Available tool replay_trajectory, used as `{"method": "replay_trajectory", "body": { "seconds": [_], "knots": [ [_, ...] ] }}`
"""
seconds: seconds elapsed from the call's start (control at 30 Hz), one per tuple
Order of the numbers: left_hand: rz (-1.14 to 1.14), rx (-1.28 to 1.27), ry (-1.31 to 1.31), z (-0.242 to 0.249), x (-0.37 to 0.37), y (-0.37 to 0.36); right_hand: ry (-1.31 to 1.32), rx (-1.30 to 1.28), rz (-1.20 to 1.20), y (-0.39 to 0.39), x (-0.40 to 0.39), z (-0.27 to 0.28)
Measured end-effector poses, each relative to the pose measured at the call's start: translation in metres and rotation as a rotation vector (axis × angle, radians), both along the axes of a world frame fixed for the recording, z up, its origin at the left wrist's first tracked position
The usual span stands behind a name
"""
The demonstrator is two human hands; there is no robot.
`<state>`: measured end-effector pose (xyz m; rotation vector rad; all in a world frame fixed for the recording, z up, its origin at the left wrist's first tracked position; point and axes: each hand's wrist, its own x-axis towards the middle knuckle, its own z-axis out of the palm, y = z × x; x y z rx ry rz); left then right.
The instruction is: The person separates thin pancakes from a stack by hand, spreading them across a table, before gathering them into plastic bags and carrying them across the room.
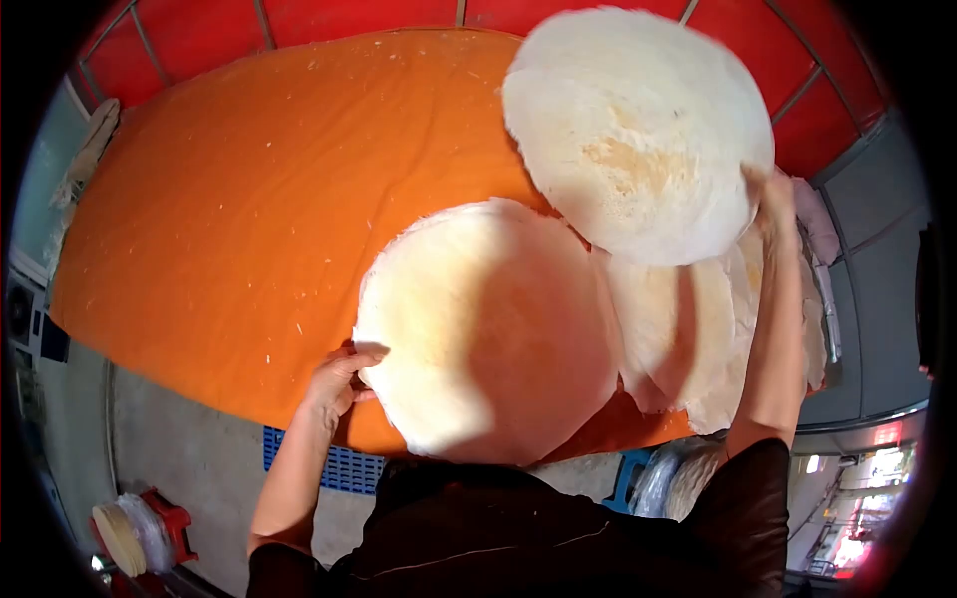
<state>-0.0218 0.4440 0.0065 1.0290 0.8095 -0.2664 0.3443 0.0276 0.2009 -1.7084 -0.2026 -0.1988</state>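
Observation:
Two large, round, thin flatbreads are in my hands over an orange cloth. My left hand (344,384) pinches the left edge of the nearer flatbread (538,339), thumb on top and fingers underneath. This one lies at the front edge of the cloth, with a dark shadow across it. At the upper right, my right hand (768,194) grips the right edge of a raised flatbread (648,130), which has browned patches in its middle. Its fingers are partly hidden behind the sheet. Beneath my right forearm, more flatbreads (688,329) lie overlapping one another.
The orange cloth (219,209) has pale crumbs scattered on it. Red panels (349,15) stand behind. On the floor are a blue plastic grate (349,470) and, at left, a red stool (171,523) with round pale items and clear plastic. A blue stool (624,480) stands near my right side.

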Motion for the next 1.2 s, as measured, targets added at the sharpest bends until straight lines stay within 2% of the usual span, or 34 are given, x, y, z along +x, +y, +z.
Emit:
{"method": "replay_trajectory", "body": {
  "seconds": [0.03, 0.07, 0.1, 0.13, 0.17, 0.2, 0.27, 0.3, 0.33, 0.37, 0.4, 0.47, 0.5, 0.57, 0.67, 0.7, 0.77, 0.87, 0.97, 1.07, 1.2],
  "knots": [
    [-0.045, -0.025, 0.017, 0.001, 0.005, 0.004, -0.065, -0.026, -0.041, -0.023, 0.006, -0.032],
    [-0.093, -0.051, 0.04, 0.002, 0.01, 0.01, 0.074, -0.17, -0.103, -0.062, 0.015, -0.072],
    [-0.112, -0.106, 0.083, 0.002, 0.014, 0.015, 0.166, -0.303, -0.105, -0.056, -0.018, -0.088],
    [-0.135, -0.145, 0.094, 0.002, 0.018, 0.017, 0.323, -0.589, -0.068, -0.055, -0.04, -0.098],
    [-0.152, -0.186, 0.108, 0.002, 0.021, 0.018, 0.342, -0.779, -0.076, -0.032, -0.069, -0.102],
    [-0.164, -0.226, 0.125, 0.001, 0.023, 0.02, 0.285, -0.807, -0.134, 0.02, -0.11, -0.098],
    [-0.187, -0.423, 0.07, -0.019, 0.024, 0.03, 0.246, -0.682, -0.158, 0.142, -0.202, -0.08],
    [-0.107, -0.528, 0.087, -0.021, 0.022, 0.03, 0.285, -0.608, 0.282, 0.135, -0.199, -0.129],
    [-0.027, -0.633, 0.111, -0.022, 0.023, 0.026, 0.208, -0.651, 0.419, 0.16, -0.234, -0.141],
    [0.047, -0.614, 0.123, 0.001, 0.025, 0.021, 0.124, -0.679, 0.557, 0.185, -0.268, -0.153],
    [-0.034, -0.677, 0.07, -0.027, 0.021, 0.032, 0.041, -0.69, 0.692, 0.211, -0.302, -0.165],
    [-0.124, -0.903, -0.137, -0.023, 0.014, 0.046, -0.179, -0.92, 0.668, 0.259, -0.335, -0.157],
    [-0.174, -0.894, -0.137, -0.025, 0.015, 0.05, -0.25, -1.0, 0.63, 0.271, -0.342, -0.158],
    [-0.27, -0.877, -0.135, -0.03, 0.019, 0.054, -0.225, -1.022, 0.489, 0.275, -0.343, -0.174],
    [-0.279, -0.779, -0.202, -0.018, 0.019, 0.05, 0.185, -0.719, 0.484, 0.251, -0.33, -0.162],
    [-0.304, -0.705, -0.204, -0.015, 0.02, 0.048, 0.325, -0.7, 0.426, 0.253, -0.33, -0.153],
    [-0.342, -0.554, -0.214, -0.01, 0.022, 0.046, 0.32, -0.692, 0.418, 0.255, -0.328, -0.152],
    [-0.37, -0.52, -0.284, -0.007, 0.021, 0.05, 0.323, -0.631, 0.403, 0.252, -0.329, -0.165],
    [-0.51, -0.248, -0.373, -0.026, 0.026, 0.046, 0.337, -0.523, 0.373, 0.244, -0.326, -0.175],
    [-0.536, -0.181, -0.45, -0.024, 0.025, 0.046, 0.288, -0.452, 0.388, 0.24, -0.325, -0.177],
    [-0.518, -0.321, -0.513, -0.011, 0.027, 0.043, 0.222, -0.416, 0.388, 0.237, -0.326, -0.188]
  ]
}}
